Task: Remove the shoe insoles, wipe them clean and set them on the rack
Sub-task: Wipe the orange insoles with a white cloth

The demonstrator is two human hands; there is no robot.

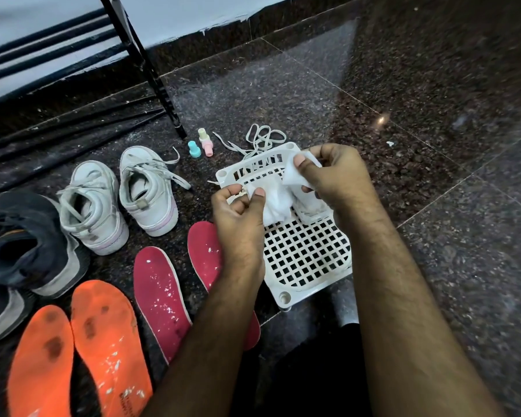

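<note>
Both hands hold a white wipe (275, 200) above a white plastic grid rack (304, 254) on the floor. My left hand (238, 215) pinches its left edge and my right hand (337, 176) pinches its upper right corner. Two pink insoles (160, 296) (205, 254) flecked with white bits lie left of the rack, the right one partly under my left forearm. Two orange insoles (42, 362) (109, 338) with dark stains lie at the lower left.
A pair of white sneakers (118, 200) and dark sneakers (21, 245) stand at the left. Loose white laces (262, 139) and two small bottles (200, 144) lie behind the rack. A black metal shelf frame (151, 73) stands at the back left against the wall.
</note>
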